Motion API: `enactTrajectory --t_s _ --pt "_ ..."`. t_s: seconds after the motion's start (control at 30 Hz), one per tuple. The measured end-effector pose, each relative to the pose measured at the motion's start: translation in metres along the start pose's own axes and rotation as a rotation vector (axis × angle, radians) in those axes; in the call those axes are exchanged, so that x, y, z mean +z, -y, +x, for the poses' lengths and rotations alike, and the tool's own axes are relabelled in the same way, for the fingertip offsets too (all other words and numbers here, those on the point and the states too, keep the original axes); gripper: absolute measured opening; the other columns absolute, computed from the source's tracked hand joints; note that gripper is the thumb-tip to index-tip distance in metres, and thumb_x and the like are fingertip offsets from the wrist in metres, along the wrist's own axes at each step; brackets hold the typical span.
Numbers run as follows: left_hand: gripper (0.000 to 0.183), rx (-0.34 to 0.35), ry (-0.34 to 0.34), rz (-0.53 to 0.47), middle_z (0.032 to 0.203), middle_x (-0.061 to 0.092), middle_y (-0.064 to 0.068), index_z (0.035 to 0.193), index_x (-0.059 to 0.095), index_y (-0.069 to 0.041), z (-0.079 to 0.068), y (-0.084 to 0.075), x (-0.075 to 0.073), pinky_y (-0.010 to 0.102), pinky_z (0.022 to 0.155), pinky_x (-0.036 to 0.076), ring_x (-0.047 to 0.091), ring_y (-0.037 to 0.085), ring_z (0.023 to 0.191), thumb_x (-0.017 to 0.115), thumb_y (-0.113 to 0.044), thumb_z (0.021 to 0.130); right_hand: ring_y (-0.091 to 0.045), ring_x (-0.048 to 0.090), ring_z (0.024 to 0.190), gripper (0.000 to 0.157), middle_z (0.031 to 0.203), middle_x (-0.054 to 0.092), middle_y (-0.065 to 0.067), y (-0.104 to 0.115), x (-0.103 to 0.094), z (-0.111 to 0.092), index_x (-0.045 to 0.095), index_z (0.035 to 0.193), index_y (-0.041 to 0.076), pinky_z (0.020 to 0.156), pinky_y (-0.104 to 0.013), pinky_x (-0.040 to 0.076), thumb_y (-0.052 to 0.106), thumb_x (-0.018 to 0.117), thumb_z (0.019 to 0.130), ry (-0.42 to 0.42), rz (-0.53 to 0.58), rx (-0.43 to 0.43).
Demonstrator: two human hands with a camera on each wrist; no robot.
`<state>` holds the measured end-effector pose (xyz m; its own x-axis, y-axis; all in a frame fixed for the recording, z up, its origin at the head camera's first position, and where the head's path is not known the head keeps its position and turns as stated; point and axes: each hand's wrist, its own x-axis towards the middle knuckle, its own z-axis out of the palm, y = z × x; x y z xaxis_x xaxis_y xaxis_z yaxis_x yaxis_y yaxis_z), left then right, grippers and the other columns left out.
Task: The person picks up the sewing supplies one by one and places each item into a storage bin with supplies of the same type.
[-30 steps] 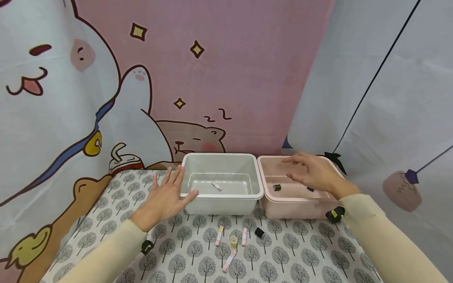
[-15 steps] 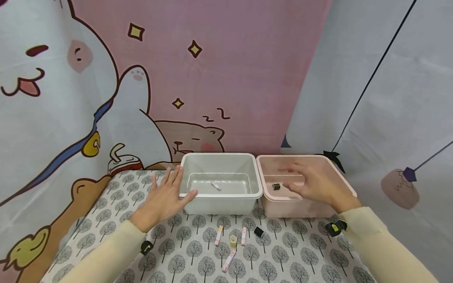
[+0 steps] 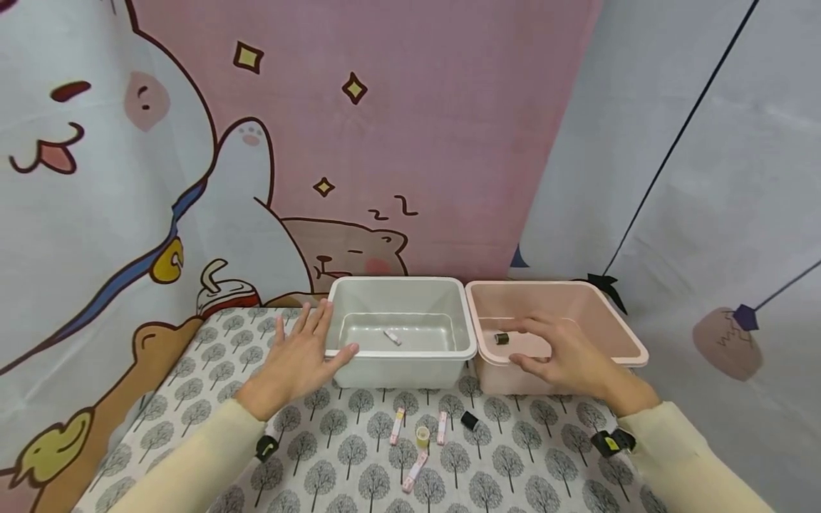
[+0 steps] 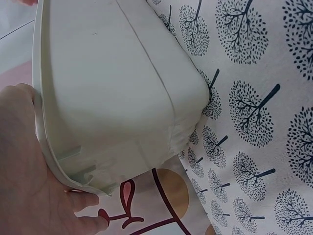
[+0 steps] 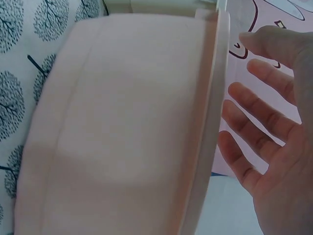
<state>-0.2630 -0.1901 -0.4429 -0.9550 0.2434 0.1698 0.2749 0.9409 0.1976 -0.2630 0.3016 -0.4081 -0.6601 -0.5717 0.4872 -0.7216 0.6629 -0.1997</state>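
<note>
My left hand (image 3: 298, 360) rests on the left end of the white bin (image 3: 404, 372), fingers spread along its rim and thumb over the front edge. In the left wrist view the bin's outer wall (image 4: 112, 88) fills the middle, with the hand against its rim. Over the front rim of the pink bin (image 3: 513, 381) hovers my right hand (image 3: 567, 356), holding nothing, fingers apart and slightly bent. A dark thread spool (image 3: 502, 338) lies in the pink bin, close to its fingertips. Inside the white bin is one small pale pink-white strip (image 3: 393, 337).
On the tree-print cloth (image 3: 359, 484) before the bins lie a black spool (image 3: 470, 420), a yellow spool (image 3: 422, 436) and pink-white strips, one of them a left strip (image 3: 398, 426), another a right strip (image 3: 442, 427), the third a lower strip (image 3: 415, 472). A printed curtain (image 3: 449, 142) hangs behind.
My right hand has moved down and toward the front of the pink bin. A dark blue item seen beneath it one second ago is now hidden. The left hand stays in place.
</note>
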Motion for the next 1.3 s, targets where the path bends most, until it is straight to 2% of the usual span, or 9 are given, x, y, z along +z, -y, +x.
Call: enactTrajectory --t_s 0.07,0.17,0.33,0.47,0.8,0.9,1.1,1.2,1.3 --pt "0.112 0.0 -0.002 0.003 0.196 0.013 0.014 0.186 0.015 -0.004 0.0 0.0 0.0 0.087 0.139 -0.001 0.013 0.048 0.183 0.032 -0.087 0.114 -0.024 0.085 0.115 0.055 0.133 0.085 0.002 0.002 0.002 -0.001 0.082 0.141 0.022 0.092 -0.045 0.073 0.014 0.099 0.089 -0.026 -0.017 -0.038" --pt "0.112 -0.003 -0.005 0.01 0.196 0.013 0.013 0.187 0.014 -0.005 0.0 0.0 0.001 0.087 0.139 -0.001 0.012 0.047 0.183 0.031 -0.088 0.113 -0.025 0.086 0.116 0.056 0.133 0.086 0.004 0.006 0.005 -0.002 0.084 0.137 0.025 0.094 -0.045 0.074 0.015 0.102 0.085 -0.044 -0.034 -0.062" --pt "0.111 -0.007 -0.004 0.006 0.195 0.013 0.013 0.187 0.015 -0.005 0.0 0.0 0.0 0.087 0.139 -0.002 0.013 0.047 0.183 0.034 -0.086 0.114 -0.027 0.082 0.131 0.056 0.144 0.082 0.007 0.016 0.01 -0.01 0.083 0.139 0.027 0.107 -0.057 0.069 0.02 0.102 0.087 0.012 -0.012 0.018" --pt "0.112 -0.005 -0.008 0.002 0.196 0.013 0.013 0.187 0.015 -0.004 0.001 -0.001 0.001 0.088 0.139 -0.002 0.013 0.048 0.183 0.032 -0.087 0.114 -0.026 0.079 0.134 0.055 0.148 0.078 0.012 0.025 0.013 -0.016 0.082 0.142 0.031 0.107 -0.059 0.068 0.02 0.099 0.092 0.03 0.0 0.059" --pt "0.111 -0.008 -0.007 0.01 0.196 0.013 0.013 0.187 0.015 -0.005 0.0 0.0 0.002 0.087 0.139 -0.002 0.013 0.048 0.183 0.03 -0.087 0.114 -0.026 0.077 0.129 0.059 0.141 0.081 0.007 0.04 0.025 -0.024 0.084 0.139 0.025 0.108 -0.061 0.062 0.018 0.102 0.083 -0.045 -0.036 -0.035" --pt "0.111 -0.007 -0.006 0.009 0.196 0.013 0.014 0.187 0.015 -0.005 0.0 0.0 0.002 0.087 0.139 -0.002 0.013 0.048 0.183 0.03 -0.087 0.114 -0.026 0.075 0.13 0.062 0.143 0.08 0.006 0.044 0.026 -0.027 0.083 0.14 0.025 0.11 -0.057 0.06 0.017 0.102 0.081 -0.066 -0.032 -0.051" --pt "0.111 -0.006 -0.009 0.016 0.196 0.013 0.014 0.187 0.015 -0.005 0.0 0.001 0.002 0.088 0.138 -0.001 0.014 0.048 0.183 0.029 -0.087 0.114 -0.02 0.074 0.132 0.066 0.144 0.079 0.007 0.05 0.03 -0.03 0.082 0.143 0.028 0.116 -0.04 0.055 0.018 0.102 0.081 -0.08 -0.03 -0.123" --pt "0.11 -0.006 -0.007 0.014 0.196 0.012 0.014 0.187 0.015 -0.005 0.001 0.001 0.002 0.089 0.138 -0.001 0.014 0.048 0.183 0.032 -0.086 0.114 -0.018 0.073 0.135 0.066 0.143 0.079 0.007 0.054 0.034 -0.032 0.082 0.145 0.029 0.119 -0.038 0.053 0.02 0.102 0.083 -0.067 -0.021 -0.158" --pt "0.109 -0.007 -0.005 0.009 0.196 0.013 0.014 0.187 0.015 -0.005 0.001 0.001 0.003 0.089 0.138 -0.001 0.013 0.048 0.183 0.035 -0.084 0.115 -0.017 0.073 0.134 0.066 0.142 0.08 0.007 0.059 0.039 -0.035 0.081 0.145 0.031 0.116 -0.038 0.056 0.02 0.101 0.084 -0.061 -0.016 -0.182"
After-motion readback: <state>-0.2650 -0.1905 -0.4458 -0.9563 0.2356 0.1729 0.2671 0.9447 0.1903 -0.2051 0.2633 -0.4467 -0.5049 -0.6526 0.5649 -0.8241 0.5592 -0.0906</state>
